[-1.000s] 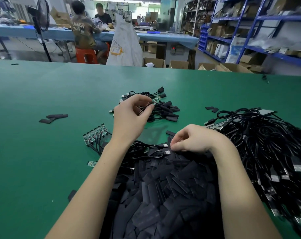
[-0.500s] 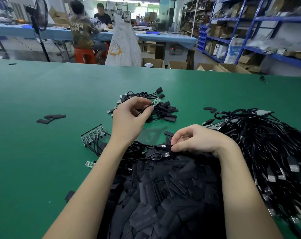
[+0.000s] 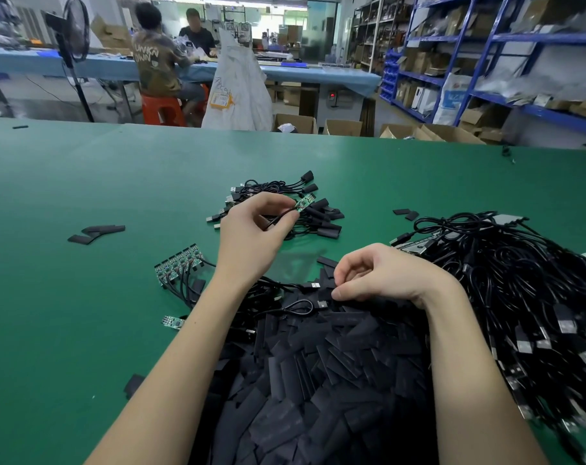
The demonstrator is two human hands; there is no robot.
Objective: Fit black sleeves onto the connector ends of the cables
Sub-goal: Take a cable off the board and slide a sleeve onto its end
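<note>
Pinching a bare green circuit-board cable end (image 3: 304, 202) in your left hand (image 3: 251, 236), your right hand (image 3: 382, 275) picks among loose black sleeves (image 3: 318, 380); sleeved cables (image 3: 305, 213) few, unsleeved cable heap (image 3: 519, 280) large.

A factory assembly floor — a long green worktable (image 3: 83, 182) is heaped with black cables (image 3: 519, 280) and sleeves (image 3: 318, 380). Beyond the table, two workers (image 3: 157, 58) sit at a blue bench (image 3: 318, 73) — to its right, blue stock shelving (image 3: 486, 55) and open cartons (image 3: 295, 124).
</note>
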